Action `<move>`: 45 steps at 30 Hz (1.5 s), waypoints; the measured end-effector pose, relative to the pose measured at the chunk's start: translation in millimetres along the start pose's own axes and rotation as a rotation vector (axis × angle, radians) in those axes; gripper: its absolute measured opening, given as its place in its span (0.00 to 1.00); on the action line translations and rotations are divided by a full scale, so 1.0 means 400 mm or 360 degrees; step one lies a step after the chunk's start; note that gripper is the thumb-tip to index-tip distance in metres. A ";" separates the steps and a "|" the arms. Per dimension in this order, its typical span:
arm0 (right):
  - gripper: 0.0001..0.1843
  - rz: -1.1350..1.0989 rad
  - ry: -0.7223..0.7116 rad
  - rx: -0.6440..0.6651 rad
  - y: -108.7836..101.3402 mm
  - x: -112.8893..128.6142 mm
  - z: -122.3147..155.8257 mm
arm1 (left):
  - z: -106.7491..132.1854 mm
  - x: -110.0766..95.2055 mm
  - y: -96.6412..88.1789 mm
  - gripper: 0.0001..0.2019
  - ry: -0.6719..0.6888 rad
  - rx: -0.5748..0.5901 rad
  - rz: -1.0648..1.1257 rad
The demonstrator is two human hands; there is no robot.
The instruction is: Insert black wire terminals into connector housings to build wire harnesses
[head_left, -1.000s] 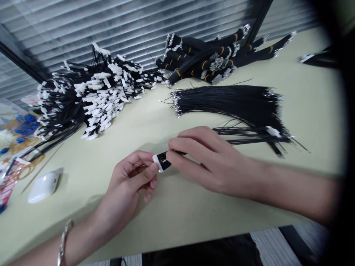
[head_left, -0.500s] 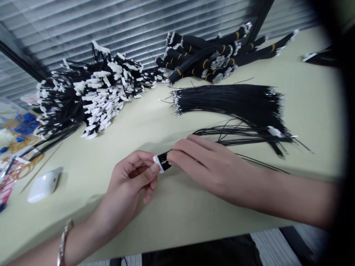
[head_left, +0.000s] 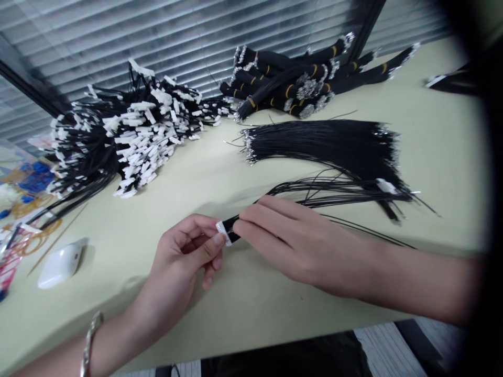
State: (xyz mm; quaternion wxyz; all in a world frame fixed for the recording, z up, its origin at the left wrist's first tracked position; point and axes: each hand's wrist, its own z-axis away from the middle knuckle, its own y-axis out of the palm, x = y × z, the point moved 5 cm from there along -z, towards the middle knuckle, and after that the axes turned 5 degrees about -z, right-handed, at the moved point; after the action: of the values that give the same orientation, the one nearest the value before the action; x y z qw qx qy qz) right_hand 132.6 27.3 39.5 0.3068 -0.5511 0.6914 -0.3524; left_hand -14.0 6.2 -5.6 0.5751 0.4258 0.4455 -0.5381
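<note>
Between the thumb and fingers of my left hand (head_left: 190, 251) is a white connector (head_left: 222, 233), pinched at its edge. Black wires (head_left: 232, 226) run out of the connector to the right, into my right hand (head_left: 291, 238), whose fingers are closed over them close to the connector. The fingertips of that hand hide where each wire enters. Behind my right hand, loose black wires (head_left: 334, 191) trail across the table, with another white connector (head_left: 386, 186) at their far end.
A thick layer of black wires with metal tips (head_left: 322, 141) lies beyond my hands. Banded black wire bundles (head_left: 291, 78) are stacked by the blinds. Black cables with white connectors (head_left: 145, 141) are heaped at the left. A white earbud case (head_left: 61, 264) sits on the table (head_left: 251, 314).
My right hand has shifted very slightly left along the wires, nearer the connector. My left hand keeps its pinch, and the view has moved a little.
</note>
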 end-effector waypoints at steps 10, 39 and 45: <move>0.18 -0.0105 0.0073 0.0060 0.005 -0.006 0.004 | 0.001 0.001 -0.001 0.03 -0.0006 -0.0004 -0.0003; 0.15 -0.0022 -0.0033 0.0000 0.030 0.009 0.005 | -0.007 0.000 0.007 0.03 0.0058 0.0043 -0.0104; 0.09 -0.0686 0.0406 -0.0201 0.031 -0.055 -0.010 | -0.003 -0.007 0.004 0.04 0.0020 0.0011 -0.0056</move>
State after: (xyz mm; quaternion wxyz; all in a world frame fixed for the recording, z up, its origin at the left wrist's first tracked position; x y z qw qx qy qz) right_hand 127.2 51.2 32.2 0.0999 -0.6550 0.6116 -0.4324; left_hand -12.7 8.1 -3.1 0.5612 0.4232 0.4548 -0.5469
